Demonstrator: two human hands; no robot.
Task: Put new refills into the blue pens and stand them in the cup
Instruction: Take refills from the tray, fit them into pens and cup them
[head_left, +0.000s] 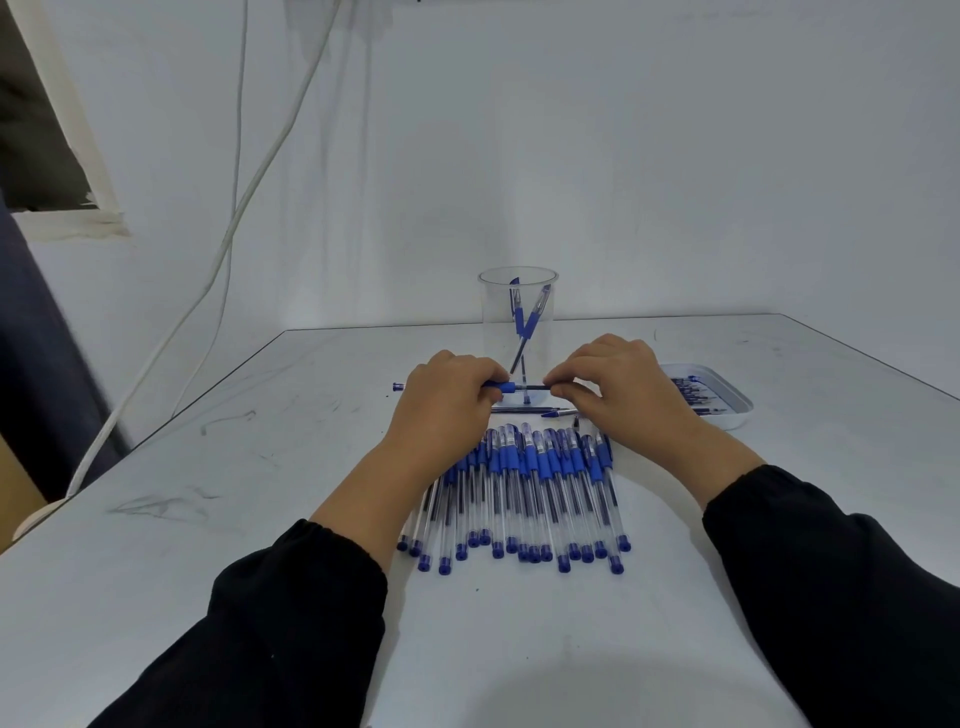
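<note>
A blue pen (511, 386) lies level between my two hands, just in front of the clear cup (517, 312). My left hand (447, 400) grips its blue grip end. My right hand (618, 387) pinches the dark refill end. The cup stands at the table's middle back with two blue pens leaning inside. Several blue pens (524, 488) lie side by side in a row under my wrists. A loose refill (524, 409) and a small blue tip piece (551, 414) lie between the cup and the row.
A white tray (727, 402) with several refills sits at the right. A small blue cap (398, 386) lies left of my left hand. White cables (234, 218) hang down the wall at the left. The table's edges run at left and right.
</note>
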